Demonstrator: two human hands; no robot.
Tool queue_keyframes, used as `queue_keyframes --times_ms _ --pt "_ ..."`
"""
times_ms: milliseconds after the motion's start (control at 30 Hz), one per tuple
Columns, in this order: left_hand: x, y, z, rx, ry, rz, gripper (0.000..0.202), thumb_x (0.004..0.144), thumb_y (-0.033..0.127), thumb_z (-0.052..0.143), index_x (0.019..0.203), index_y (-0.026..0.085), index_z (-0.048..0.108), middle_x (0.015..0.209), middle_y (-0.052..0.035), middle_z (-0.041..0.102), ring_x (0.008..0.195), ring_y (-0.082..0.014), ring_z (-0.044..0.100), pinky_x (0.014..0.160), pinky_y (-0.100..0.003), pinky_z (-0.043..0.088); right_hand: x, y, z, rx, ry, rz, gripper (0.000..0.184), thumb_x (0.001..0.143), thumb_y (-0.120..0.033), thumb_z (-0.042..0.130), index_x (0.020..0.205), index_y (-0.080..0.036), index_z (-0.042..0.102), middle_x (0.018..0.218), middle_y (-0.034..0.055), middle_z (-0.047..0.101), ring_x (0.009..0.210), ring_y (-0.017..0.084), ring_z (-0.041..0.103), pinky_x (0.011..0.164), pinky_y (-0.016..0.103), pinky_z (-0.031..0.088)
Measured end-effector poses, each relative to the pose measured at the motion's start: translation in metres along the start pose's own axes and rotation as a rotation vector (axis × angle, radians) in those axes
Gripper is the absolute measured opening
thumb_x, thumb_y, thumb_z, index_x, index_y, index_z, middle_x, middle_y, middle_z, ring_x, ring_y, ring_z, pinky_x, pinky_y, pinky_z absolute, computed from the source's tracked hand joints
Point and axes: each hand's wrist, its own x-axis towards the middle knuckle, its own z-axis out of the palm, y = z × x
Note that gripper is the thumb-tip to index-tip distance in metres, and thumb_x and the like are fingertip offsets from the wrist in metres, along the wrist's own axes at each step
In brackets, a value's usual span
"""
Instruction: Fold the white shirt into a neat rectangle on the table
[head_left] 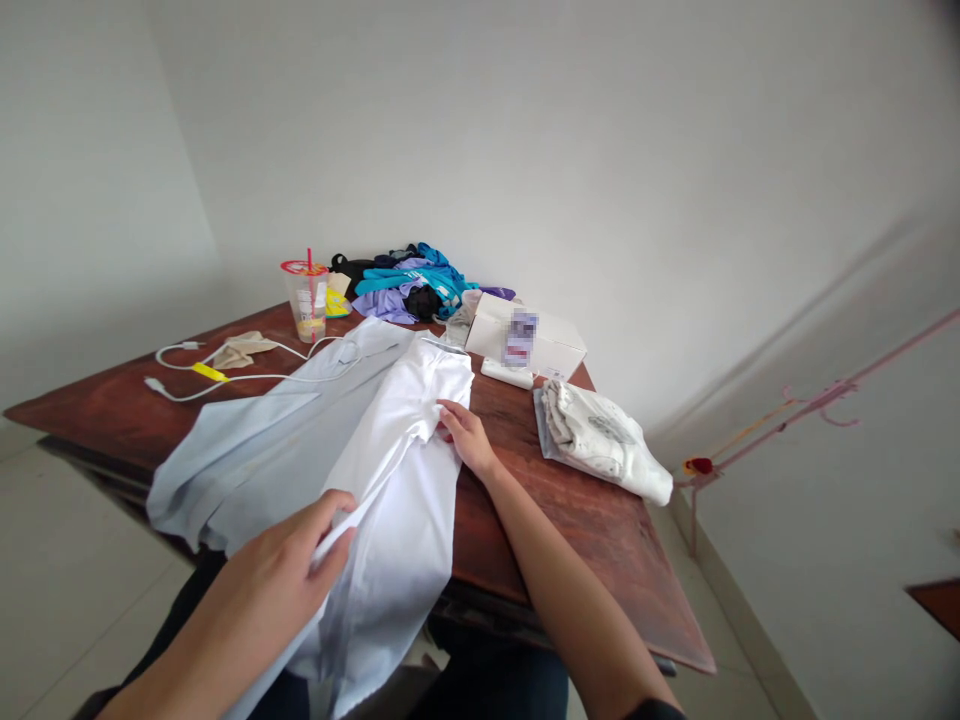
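A white shirt (405,470) lies over a pale blue shirt (262,450) on a dark wooden table (600,520), with its lower part hanging off the near edge. My left hand (296,560) pinches a fold of the white shirt near the table's front edge. My right hand (465,432) grips the same shirt's right edge farther up, fingers closed on the cloth.
A folded white garment (607,440) on a clear bag lies at the right. A white box (525,340), a pile of coloured clothes (412,280), a plastic cup with a red straw (306,298), a white cable (225,375) and a beige cloth (240,350) sit at the back.
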Motion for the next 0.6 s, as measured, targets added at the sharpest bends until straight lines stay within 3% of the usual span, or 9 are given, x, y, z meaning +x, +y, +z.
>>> queue_keyframes --times_ms 67,233,433,600 --pt "0.000 0.009 0.004 -0.014 0.037 0.047 0.023 0.098 0.040 0.046 0.113 0.028 0.058 0.091 0.0000 0.076 0.074 -0.0217 0.074 0.062 -0.027 0.051 0.000 -0.006 -0.002 0.040 0.051 -0.005 0.046 0.087 -0.053 0.066 0.122 -0.023 0.070 0.102 0.0037 0.074 0.089 0.020 0.068 0.073 0.029 0.057" --pt "-0.004 0.021 0.021 -0.085 0.033 0.205 0.024 0.101 0.025 0.044 0.122 0.027 0.055 0.105 -0.0025 0.074 0.084 -0.0185 0.074 0.072 -0.025 0.053 0.003 -0.016 -0.011 0.196 0.061 -0.047 0.055 0.087 -0.052 0.066 0.133 -0.023 0.066 0.127 0.0062 0.070 0.113 0.025 0.065 0.092 0.036 0.056" --pt "0.006 0.062 0.033 -0.036 -0.112 0.271 0.024 0.101 0.014 0.039 0.112 0.026 0.057 0.092 -0.0016 0.066 0.076 -0.0192 0.070 0.065 -0.028 0.049 0.007 -0.012 -0.024 0.232 0.072 -0.010 0.062 0.092 -0.054 0.060 0.148 -0.028 0.053 0.140 0.0047 0.064 0.125 0.025 0.062 0.104 0.043 0.052" --pt "0.011 0.086 0.063 -0.040 -0.212 0.283 0.036 0.097 0.019 0.055 0.132 0.023 0.050 0.106 -0.0054 0.066 0.079 -0.0214 0.069 0.066 -0.030 0.052 0.011 -0.004 -0.030 0.284 0.100 0.018 0.071 0.092 -0.054 0.059 0.156 -0.028 0.041 0.147 0.0043 0.059 0.129 0.024 0.061 0.106 0.043 0.052"
